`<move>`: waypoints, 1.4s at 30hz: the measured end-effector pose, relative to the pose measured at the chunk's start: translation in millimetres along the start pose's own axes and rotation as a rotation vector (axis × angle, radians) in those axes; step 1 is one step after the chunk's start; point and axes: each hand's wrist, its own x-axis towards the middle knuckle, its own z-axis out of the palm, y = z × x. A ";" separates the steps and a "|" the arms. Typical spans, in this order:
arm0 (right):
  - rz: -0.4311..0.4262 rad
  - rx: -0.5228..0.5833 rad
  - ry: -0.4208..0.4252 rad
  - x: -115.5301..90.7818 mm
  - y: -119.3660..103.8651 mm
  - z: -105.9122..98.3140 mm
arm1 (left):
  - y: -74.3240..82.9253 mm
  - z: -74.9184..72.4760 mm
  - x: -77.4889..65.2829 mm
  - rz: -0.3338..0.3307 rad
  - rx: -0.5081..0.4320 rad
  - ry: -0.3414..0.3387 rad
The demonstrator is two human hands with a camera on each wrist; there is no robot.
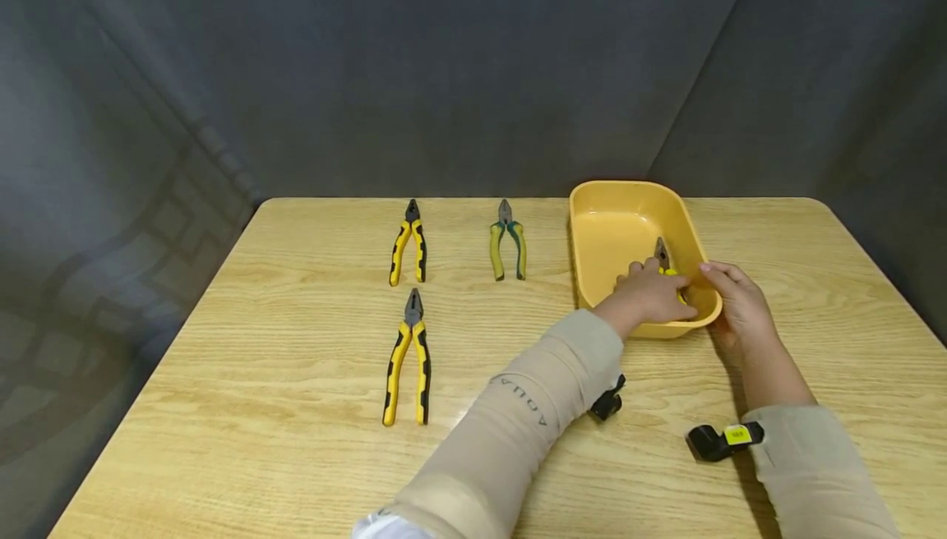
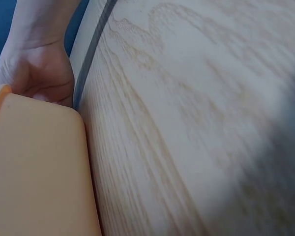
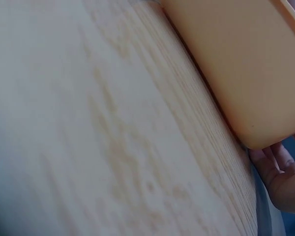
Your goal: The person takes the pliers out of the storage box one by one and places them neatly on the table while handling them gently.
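Note:
My left hand (image 1: 651,292) reaches over the front rim into a yellow plastic tub (image 1: 610,235). Its thumb and fingers are around the yellow handles of a pair of pliers (image 1: 662,253), whose grey head points to the back; the hand hides much of the handles. At the tub's front right corner, my right hand (image 1: 743,309) grips the rim, thumb on top and the other fingers outside below it. The tub's outer wall shows in the left wrist view (image 2: 39,162) and in the right wrist view (image 3: 241,73).
Left of the tub lie green-handled pliers (image 1: 497,251). Farther left are two pairs of yellow-and-black pliers, a smaller one (image 1: 400,251) at the back and a larger one (image 1: 397,366) in front. All rest on a wooden table (image 1: 296,317) before a grey curtain (image 1: 444,71).

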 end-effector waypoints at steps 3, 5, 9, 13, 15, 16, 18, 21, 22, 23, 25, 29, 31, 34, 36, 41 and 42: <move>0.001 -0.002 0.002 0.0 -0.2 -0.1 | 0.3 0.9 1.7 -0.010 0.031 -0.007; 0.003 0.005 0.000 0.2 -0.2 0.0 | 0.5 1.4 2.6 -0.021 0.041 -0.008; -0.003 0.009 -0.002 0.5 0.0 1.2 | 1.1 1.4 3.5 -0.040 0.065 -0.004; -0.006 -0.008 0.005 1.0 -0.2 1.4 | 1.8 0.3 4.1 -0.048 0.109 -0.003; -0.010 -0.017 0.010 1.5 -0.3 1.1 | 1.9 -0.3 4.0 -0.053 0.118 -0.004; -0.011 -0.021 0.012 1.8 -0.4 0.9 | 1.9 -0.4 4.0 -0.053 0.119 -0.003; -0.012 -0.029 0.014 2.0 -0.4 0.6 | 1.8 -0.4 4.3 -0.052 0.118 -0.004; -0.011 -0.034 0.011 1.6 -0.5 0.9 | 1.8 0.5 5.3 -0.048 0.131 -0.005; -0.010 -0.029 0.008 1.2 -0.4 1.3 | 2.0 1.0 5.9 -0.045 0.139 -0.006; -0.008 -0.024 0.004 0.7 -0.3 1.6 | 2.1 1.4 6.3 -0.043 0.150 -0.008; -0.004 -0.011 -0.003 0.4 0.0 2.0 | 2.6 2.4 7.0 -0.039 0.180 -0.007; 0.000 -0.013 0.000 0.5 0.7 1.0 | 3.9 4.2 7.4 -0.038 0.235 0.000; 0.002 -0.021 0.006 0.4 0.8 0.6 | 4.5 4.7 7.5 -0.045 0.239 0.002; -0.001 -0.031 0.006 0.0 0.8 0.7 | 5.3 5.1 7.6 -0.062 0.225 0.004; -0.004 -0.030 0.002 0.8 1.4 -0.5 | 5.6 5.2 7.8 -0.070 0.215 0.007; -0.029 -0.054 -0.005 5.2 3.6 -6.9 | 5.9 5.0 8.0 -0.080 0.214 0.014; -0.032 -0.060 0.000 5.7 3.8 -7.5 | 5.9 5.0 8.0 -0.083 0.216 0.014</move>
